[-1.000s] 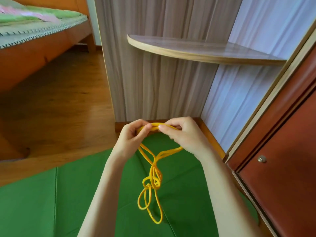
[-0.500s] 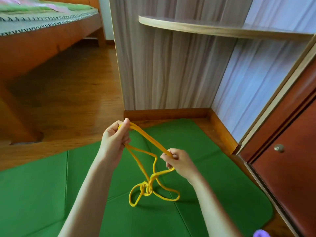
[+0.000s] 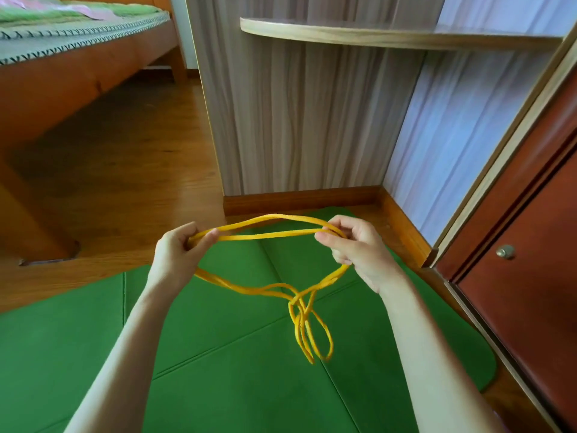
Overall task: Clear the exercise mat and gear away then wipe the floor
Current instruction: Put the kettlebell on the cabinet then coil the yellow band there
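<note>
A yellow rope (image 3: 268, 234) stretches in double strands between my two hands, held in the air above the green exercise mat (image 3: 218, 364). My left hand (image 3: 178, 254) pinches one end of the loops between thumb and fingers. My right hand (image 3: 356, 245) grips the other end with curled fingers. More strands sag below both hands and meet in a tangle of hanging loops (image 3: 307, 332) over the mat's middle. The mat lies flat on the wooden floor (image 3: 125, 182) and shows fold creases.
A wooden bed (image 3: 62, 67) with a green cover stands at the far left. A pale corner unit with a curved shelf (image 3: 359, 34) rises straight ahead. A red-brown cabinet door with a round knob (image 3: 505, 251) fills the right side.
My hands have moved apart and the right hand has risen level with the left, drawing the rope strands out taut between them. The hanging loops have shifted to the right.
</note>
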The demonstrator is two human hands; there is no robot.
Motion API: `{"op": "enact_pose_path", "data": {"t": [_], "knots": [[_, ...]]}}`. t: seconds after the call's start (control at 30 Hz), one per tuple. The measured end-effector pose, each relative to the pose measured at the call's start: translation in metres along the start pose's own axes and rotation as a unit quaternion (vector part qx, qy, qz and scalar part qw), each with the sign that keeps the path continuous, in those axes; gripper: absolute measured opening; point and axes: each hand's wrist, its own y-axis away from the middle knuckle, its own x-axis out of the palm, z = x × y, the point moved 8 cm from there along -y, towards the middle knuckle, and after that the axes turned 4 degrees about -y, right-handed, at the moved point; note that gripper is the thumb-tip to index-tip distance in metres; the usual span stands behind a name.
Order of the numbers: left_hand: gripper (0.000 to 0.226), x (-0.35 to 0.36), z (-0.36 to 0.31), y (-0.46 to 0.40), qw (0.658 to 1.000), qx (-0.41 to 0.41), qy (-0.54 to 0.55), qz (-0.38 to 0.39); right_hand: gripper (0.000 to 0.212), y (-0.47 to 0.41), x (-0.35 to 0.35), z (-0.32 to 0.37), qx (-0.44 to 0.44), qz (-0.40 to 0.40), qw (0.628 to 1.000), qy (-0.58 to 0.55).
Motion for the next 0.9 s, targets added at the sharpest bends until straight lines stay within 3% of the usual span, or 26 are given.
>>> {"op": "enact_pose_path", "data": {"t": [0.07,0.13,0.2,0.3,0.37,0.43,0.57,0.7,0.77,0.83,0.9], "knots": [[0.035,0.003,-0.011,0.004,0.996,0.043,-0.075,-0.009,0.017,0.000,0.004,0.013,-0.007,0.023,0.995,-0.094],[0.026,0.003,-0.026,0.008,0.992,0.086,-0.092,-0.007,0.016,0.000,-0.001,0.023,-0.016,0.006,0.995,-0.100],[0.016,0.004,-0.035,0.010,0.990,0.118,-0.075,0.022,0.019,0.001,-0.014,0.031,-0.028,-0.040,0.997,-0.052],[0.030,0.011,-0.032,0.011,0.986,0.123,-0.091,0.061,0.020,0.006,-0.028,0.046,-0.050,-0.078,0.995,0.041],[0.024,0.017,-0.027,0.011,0.988,0.110,-0.091,0.055,0.017,0.009,-0.029,0.062,-0.077,-0.085,0.987,0.111],[0.019,0.025,-0.018,0.014,0.996,0.063,-0.036,0.052,0.017,0.013,-0.026,0.082,-0.120,-0.096,0.974,0.165],[0.030,0.051,0.002,0.022,0.988,-0.062,0.110,0.085,0.016,0.019,-0.021,0.113,-0.190,-0.122,0.950,0.214],[0.016,0.059,0.023,0.024,0.980,-0.152,0.114,0.053,0.016,0.024,-0.023,0.115,-0.218,-0.149,0.927,0.268],[0.016,0.063,0.037,0.027,0.955,-0.220,0.199,0.014,0.016,0.023,-0.028,0.105,-0.219,-0.155,0.916,0.299],[0.016,0.065,0.045,0.029,0.905,-0.282,0.318,-0.019,0.017,0.018,-0.034,0.083,-0.191,-0.144,0.909,0.341],[0.017,0.064,0.045,0.025,0.869,-0.300,0.393,-0.028,0.022,0.015,-0.044,0.052,-0.136,-0.138,0.910,0.366]]}}
